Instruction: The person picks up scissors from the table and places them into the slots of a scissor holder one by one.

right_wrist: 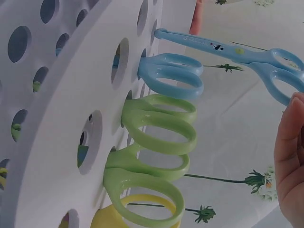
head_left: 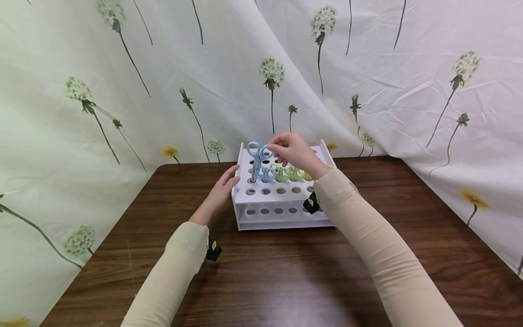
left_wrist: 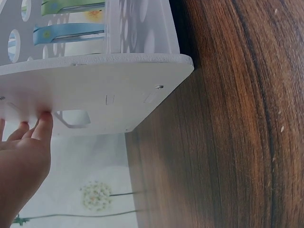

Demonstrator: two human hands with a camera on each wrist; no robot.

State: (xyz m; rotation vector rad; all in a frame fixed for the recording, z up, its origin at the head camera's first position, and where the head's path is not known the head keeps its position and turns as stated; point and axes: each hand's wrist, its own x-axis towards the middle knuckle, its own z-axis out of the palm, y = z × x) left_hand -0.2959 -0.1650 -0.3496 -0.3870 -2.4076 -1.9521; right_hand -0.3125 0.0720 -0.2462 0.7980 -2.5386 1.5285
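My right hand pinches one handle loop of light blue scissors above the white rack. In the right wrist view these scissors point tip-first at a hole near the rack's left end. Beside them, another blue pair stands in a hole with its handles up. Two green pairs and a yellow pair follow along the same row. Straight fingers of my left hand rest against the rack's left side panel.
The rack stands near the back of a dark wood table, with a lower tier of holes under the top one. Behind it hangs a white dandelion-print cloth. Black wrist cameras sit at both sleeves.
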